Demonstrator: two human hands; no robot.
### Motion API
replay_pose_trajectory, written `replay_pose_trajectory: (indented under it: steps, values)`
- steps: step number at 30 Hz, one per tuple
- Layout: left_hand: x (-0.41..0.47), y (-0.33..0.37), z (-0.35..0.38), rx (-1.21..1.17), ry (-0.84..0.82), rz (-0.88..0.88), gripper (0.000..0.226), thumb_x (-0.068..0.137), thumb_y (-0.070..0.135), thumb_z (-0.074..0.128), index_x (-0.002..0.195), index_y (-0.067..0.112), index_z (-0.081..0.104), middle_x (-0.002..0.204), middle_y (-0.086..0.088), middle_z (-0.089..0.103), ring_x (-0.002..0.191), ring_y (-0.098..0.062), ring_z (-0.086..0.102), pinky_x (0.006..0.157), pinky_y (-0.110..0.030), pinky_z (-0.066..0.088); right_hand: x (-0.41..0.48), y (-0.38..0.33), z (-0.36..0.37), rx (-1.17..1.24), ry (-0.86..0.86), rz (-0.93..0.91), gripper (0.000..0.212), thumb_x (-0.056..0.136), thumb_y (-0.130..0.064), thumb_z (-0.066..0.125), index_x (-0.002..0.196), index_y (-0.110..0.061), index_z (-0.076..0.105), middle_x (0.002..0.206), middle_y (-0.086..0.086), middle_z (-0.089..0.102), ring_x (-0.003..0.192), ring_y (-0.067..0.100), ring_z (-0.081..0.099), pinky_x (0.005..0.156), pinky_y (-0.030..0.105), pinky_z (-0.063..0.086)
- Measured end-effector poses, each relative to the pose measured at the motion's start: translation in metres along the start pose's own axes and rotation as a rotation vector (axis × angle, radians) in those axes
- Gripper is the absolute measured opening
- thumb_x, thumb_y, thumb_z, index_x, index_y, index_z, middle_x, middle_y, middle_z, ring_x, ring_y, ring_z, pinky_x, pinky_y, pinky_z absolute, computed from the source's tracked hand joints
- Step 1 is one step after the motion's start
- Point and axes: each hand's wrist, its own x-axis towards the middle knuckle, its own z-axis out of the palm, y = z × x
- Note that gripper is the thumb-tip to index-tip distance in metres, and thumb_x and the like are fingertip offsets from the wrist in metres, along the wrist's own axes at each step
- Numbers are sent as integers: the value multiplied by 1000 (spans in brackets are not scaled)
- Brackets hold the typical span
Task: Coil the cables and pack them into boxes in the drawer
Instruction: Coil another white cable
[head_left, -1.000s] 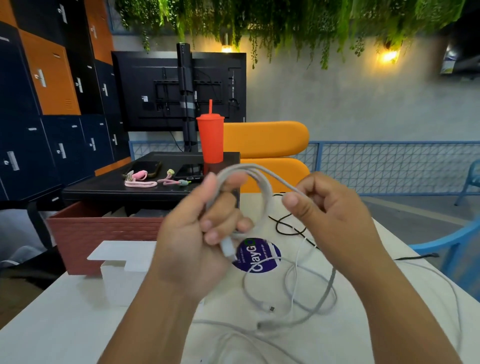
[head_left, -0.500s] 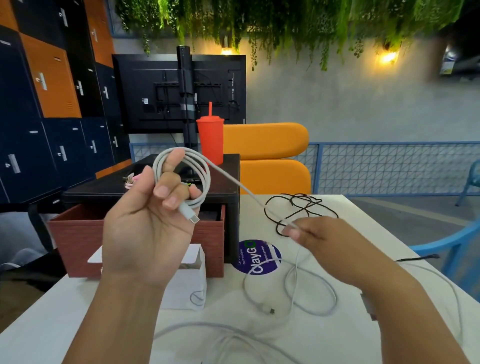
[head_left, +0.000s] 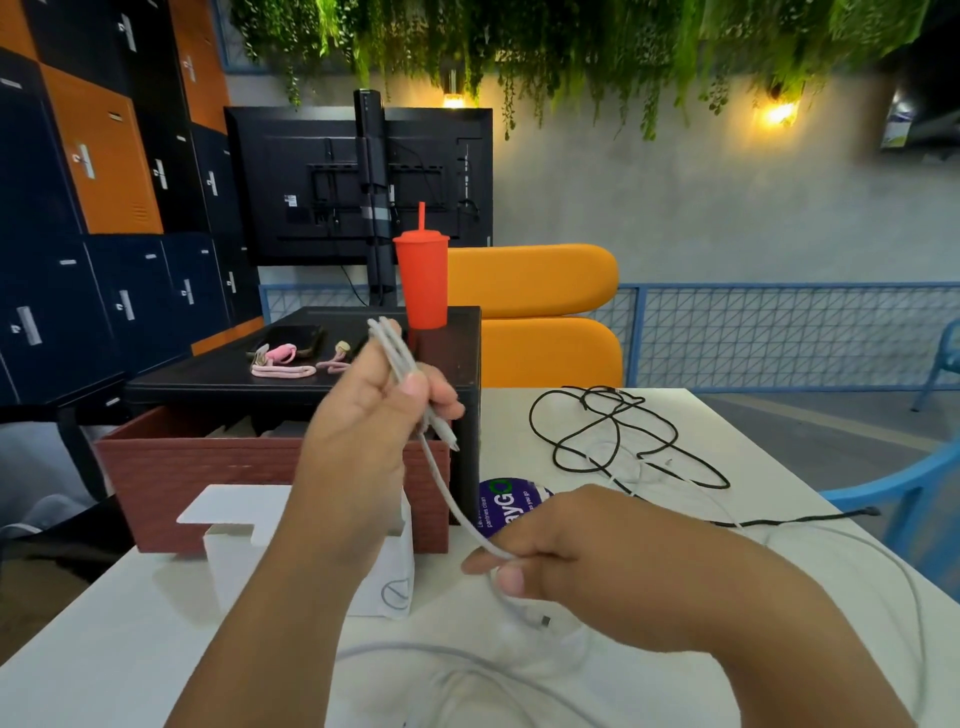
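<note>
At the far left, a red-brown drawer (head_left: 208, 467) stands open under a black stand (head_left: 291, 382), with its front facing the camera. Just in front of it, an open white box (head_left: 234, 566) sits on the white worktop (head_left: 104, 649) with its flap raised. On the stand lie a dark phone (head_left: 291, 340), short pink cables (head_left: 283, 370) and a red tumbler (head_left: 422, 283) with a straw.

The left hand (head_left: 363, 431) is raised in front of the stand. Its fingers (head_left: 441, 400) are curled round the white cable (head_left: 441, 483), and the thumb presses on top. The cable is smooth and pale grey-white. It is gathered into a few narrow loops that stick up above the fist, seen almost edge-on. One plug end (head_left: 447, 434) pokes out just below the fingers. From the coil a single strand slopes down and to the right into the right hand (head_left: 571, 551), which is low over the worktop. There the thumb and curled forefinger pinch the strand. Past that pinch, the free end with its metal-tipped plug (head_left: 544, 621) lies on the worktop. More white slack curves across the worktop near the camera and off to the right.

Behind the right hand is a round purple sticker (head_left: 506, 506). Further right, a thin black cable (head_left: 613, 431) lies in loose tangled loops, with its tail trailing toward a blue chair (head_left: 893, 493).
</note>
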Motion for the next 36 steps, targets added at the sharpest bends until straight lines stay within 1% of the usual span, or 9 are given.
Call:
replay_pose_trajectory:
  steps: [3, 8, 12, 17, 21, 26, 29, 32, 36]
  values:
    - [-6, -4, 4, 360, -112, 25, 24, 94, 20, 45, 88, 38, 60, 71, 8, 63, 75, -12, 59, 69, -19, 46, -9, -3, -9, -4, 115, -43, 23, 93, -41, 47, 103, -29, 64, 95, -4, 66, 89, 11, 60, 85, 34, 49]
    - [-9, -3, 7, 233, -312, -116, 30, 86, 31, 44, 112, 34, 56, 65, 6, 52, 62, -4, 52, 61, -20, 44, -18, 3, -22, -8, 517, -152, 33, 87, -41, 51, 59, -24, 51, 62, -8, 53, 60, 5, 48, 55, 21, 35]
    - [-10, -2, 7, 148, -458, -151, 64, 83, 51, 45, 109, -7, 52, 60, 4, 51, 60, -12, 48, 66, -27, 41, -15, 9, -23, 133, 794, -247, 26, 77, -37, 69, 58, -25, 56, 53, -9, 52, 52, 4, 47, 52, 14, 37]
    - [-11, 4, 7, -98, -652, -234, 42, 75, 30, 56, 107, 3, 59, 54, 8, 43, 49, -6, 42, 60, -21, 35, -8, 13, -21, 155, 917, -281, 19, 66, -50, 66, 67, -34, 57, 62, -15, 53, 55, 1, 47, 50, 11, 36]
    - [-12, 6, 8, -225, -625, -299, 33, 72, 29, 53, 95, 12, 69, 49, 8, 35, 42, -6, 36, 65, -23, 44, 1, 16, -18, 159, 859, -305, 32, 73, -63, 44, 92, -44, 60, 79, -12, 59, 81, 0, 54, 62, 12, 40]
    - [-13, 5, 8, -245, -584, -347, 33, 72, 32, 51, 92, 11, 67, 51, 6, 37, 44, -9, 40, 74, -24, 50, 8, 16, -11, 202, 796, -347, 39, 82, -59, 31, 71, -31, 56, 69, -17, 59, 68, 3, 53, 57, 14, 37]
    - [-15, 1, 14, -152, -495, -298, 32, 78, 42, 50, 90, 18, 67, 55, 5, 42, 51, -13, 47, 87, -36, 48, 12, 18, -7, 152, 899, -286, 35, 83, -59, 24, 64, -38, 44, 65, -18, 53, 61, 4, 48, 54, 18, 36]
    - [-14, 2, 21, -171, -374, -332, 25, 81, 43, 54, 77, 23, 69, 56, 2, 50, 57, -15, 56, 85, -47, 39, 18, 18, -4, 115, 1032, -224, 38, 84, -58, 22, 67, -32, 43, 58, -8, 50, 63, 9, 47, 53, 21, 34]
    - [-16, 6, 31, -340, -275, -415, 42, 77, 52, 52, 69, 11, 61, 49, -2, 46, 52, -16, 55, 80, -38, 48, 22, 13, 0, 169, 1137, -184, 44, 90, -49, 28, 71, -16, 50, 56, 0, 49, 63, 15, 46, 53, 27, 33]
